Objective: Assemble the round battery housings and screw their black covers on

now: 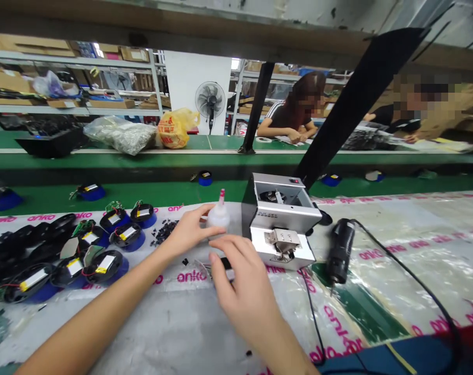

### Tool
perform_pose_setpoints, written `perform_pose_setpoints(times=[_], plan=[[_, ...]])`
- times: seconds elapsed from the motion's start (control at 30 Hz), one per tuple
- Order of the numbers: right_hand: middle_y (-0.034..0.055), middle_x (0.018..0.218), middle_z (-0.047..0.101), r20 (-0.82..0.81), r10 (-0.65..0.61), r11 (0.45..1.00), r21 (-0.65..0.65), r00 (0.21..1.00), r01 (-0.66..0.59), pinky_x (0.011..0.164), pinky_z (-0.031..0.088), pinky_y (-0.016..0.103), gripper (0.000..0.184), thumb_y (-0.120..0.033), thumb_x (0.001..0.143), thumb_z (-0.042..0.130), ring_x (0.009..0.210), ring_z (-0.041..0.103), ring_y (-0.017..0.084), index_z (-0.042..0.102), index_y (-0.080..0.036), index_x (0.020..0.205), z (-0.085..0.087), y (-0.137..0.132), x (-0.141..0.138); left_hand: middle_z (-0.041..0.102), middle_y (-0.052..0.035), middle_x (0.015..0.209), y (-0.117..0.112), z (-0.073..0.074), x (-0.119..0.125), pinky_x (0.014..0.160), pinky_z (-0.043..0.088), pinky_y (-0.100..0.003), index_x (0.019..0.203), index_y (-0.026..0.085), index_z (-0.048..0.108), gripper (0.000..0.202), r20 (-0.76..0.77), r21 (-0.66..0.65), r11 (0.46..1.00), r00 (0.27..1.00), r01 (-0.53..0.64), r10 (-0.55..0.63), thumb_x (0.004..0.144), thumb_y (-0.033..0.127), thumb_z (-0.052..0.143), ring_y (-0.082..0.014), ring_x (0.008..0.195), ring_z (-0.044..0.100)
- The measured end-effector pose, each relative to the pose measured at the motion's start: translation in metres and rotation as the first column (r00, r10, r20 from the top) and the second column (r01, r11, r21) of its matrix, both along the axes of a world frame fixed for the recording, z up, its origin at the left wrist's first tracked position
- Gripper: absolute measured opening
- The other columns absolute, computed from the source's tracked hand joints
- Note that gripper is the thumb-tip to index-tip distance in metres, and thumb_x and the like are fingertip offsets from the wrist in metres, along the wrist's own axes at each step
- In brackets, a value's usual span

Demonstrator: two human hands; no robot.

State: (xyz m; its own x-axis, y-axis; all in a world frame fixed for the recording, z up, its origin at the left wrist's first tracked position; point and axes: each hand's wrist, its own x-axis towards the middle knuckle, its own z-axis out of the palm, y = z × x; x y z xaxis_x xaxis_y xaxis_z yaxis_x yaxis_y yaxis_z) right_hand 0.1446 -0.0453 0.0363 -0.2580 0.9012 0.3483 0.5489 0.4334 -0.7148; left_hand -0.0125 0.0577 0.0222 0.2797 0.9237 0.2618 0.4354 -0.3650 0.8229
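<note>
A white squeeze bottle [219, 217] with a red-tipped nozzle stands upright on the plastic-covered bench. My left hand [189, 229] is closed around its left side, the thumb across the front. My right hand [246, 278] hovers nearer to me, its curved fingers apart and nothing seen gripped in them. Partly hidden beneath that hand lies a dark round unit with a pale battery [229, 271]. A pile of small black pieces [164, 232] is left of the bottle. To the right stands a silver-and-black benchtop machine [285, 219].
Several blue-rimmed round units with batteries [129, 237] sit at left beside black parts [29, 239]. A black electric screwdriver [341, 250] with a cord lies right. Behind runs a green conveyor [169, 190] carrying more units. A black slanted post [353, 104] rises; two people work beyond.
</note>
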Motion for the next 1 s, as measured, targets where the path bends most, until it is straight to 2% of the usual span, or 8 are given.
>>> perform_pose_setpoints(times=[0.1,0.23,0.43,0.63,0.77,0.87,0.93,1.0], plan=[[0.0163,0.093,0.066,0.200,0.077,0.997,-0.022,0.977,-0.074,0.089,0.046,0.058,0.014,-0.019,0.091,0.057,0.097,0.059,0.036,0.069,-0.011,0.089,-0.013,0.018,-0.005,0.070,-0.0102,0.126,-0.007,0.009,-0.017,0.087,0.056,-0.033,0.125,0.020,0.063,0.050,-0.141,-0.026,1.000,0.990,-0.018,0.014,0.078,0.031,0.074,-0.0239,0.104,0.070],[0.0081,0.076,0.062,0.256,0.163,0.987,-0.048,0.953,-0.156,0.079,0.049,0.046,0.016,-0.009,0.085,0.064,0.084,0.059,0.029,0.061,-0.016,0.070,-0.018,0.033,-0.011,0.077,-0.0070,0.085,-0.040,0.022,-0.058,0.076,0.054,-0.037,0.083,0.018,0.074,0.012,-0.401,-0.020,0.990,0.908,-0.137,0.117,0.081,0.021,0.062,-0.0252,0.078,0.070],[0.0047,0.087,0.060,0.140,0.130,0.992,-0.018,0.982,-0.129,0.075,0.046,0.038,0.015,-0.016,0.096,0.053,0.083,0.056,0.022,0.059,-0.017,0.083,-0.023,0.032,0.005,0.074,-0.0134,0.098,-0.080,-0.022,-0.070,0.080,0.053,-0.043,0.097,0.016,0.075,0.023,-0.584,0.043,0.960,0.772,-0.278,0.250,0.090,0.022,0.053,-0.0320,0.091,0.070],[0.0039,0.093,0.064,0.048,0.160,0.987,-0.005,0.986,-0.160,0.077,0.049,0.035,0.020,-0.017,0.101,0.048,0.085,0.060,0.021,0.064,-0.021,0.111,-0.036,0.030,0.012,0.072,-0.0114,0.094,-0.082,-0.042,-0.073,0.087,0.052,-0.048,0.092,0.017,0.073,0.025,-0.555,0.040,0.966,0.798,-0.256,0.234,0.093,0.022,0.048,-0.0315,0.093,0.068],[0.0053,0.096,0.059,0.016,0.162,0.987,-0.003,0.987,-0.162,0.079,0.049,0.035,0.023,-0.019,0.102,0.043,0.088,0.059,0.021,0.065,-0.021,0.108,-0.034,0.027,0.012,0.068,-0.0100,0.107,-0.082,-0.031,-0.076,0.090,0.051,-0.042,0.092,0.020,0.069,0.023,-0.467,0.057,0.962,0.845,-0.267,0.262,0.094,0.026,0.047,-0.0266,0.099,0.065],[0.0046,0.094,0.056,-0.015,0.225,0.974,-0.034,0.974,-0.226,0.074,0.049,0.032,0.026,-0.018,0.103,0.040,0.082,0.058,0.018,0.065,-0.021,0.109,-0.031,0.024,0.011,0.067,-0.0068,0.103,-0.080,-0.019,-0.067,0.083,0.051,-0.031,0.088,0.020,0.068,0.015,-0.021,-0.223,0.938,0.963,-0.267,0.269,0.093,0.030,0.058,-0.0193,0.092,0.063],[0.0033,0.089,0.054,-0.037,0.274,0.959,-0.064,0.961,-0.276,0.069,0.048,0.030,0.027,-0.017,0.103,0.039,0.074,0.056,0.016,0.065,-0.020,0.112,-0.030,0.022,0.009,0.069,-0.0036,0.087,-0.077,-0.016,-0.056,0.074,0.051,-0.026,0.085,0.019,0.067,0.016,0.344,-0.469,0.875,0.888,-0.121,0.306,0.086,0.034,0.071,-0.0155,0.078,0.063],[0.0023,0.085,0.051,-0.058,0.305,0.947,-0.089,0.950,-0.310,0.065,0.048,0.028,0.029,-0.017,0.103,0.038,0.068,0.054,0.014,0.065,-0.020,0.115,-0.030,0.021,0.007,0.069,-0.0011,0.077,-0.073,-0.018,-0.044,0.069,0.052,-0.024,0.086,0.018,0.067,0.025,0.501,-0.570,0.822,0.798,0.015,0.333,0.078,0.037,0.080,-0.0133,0.070,0.064]])
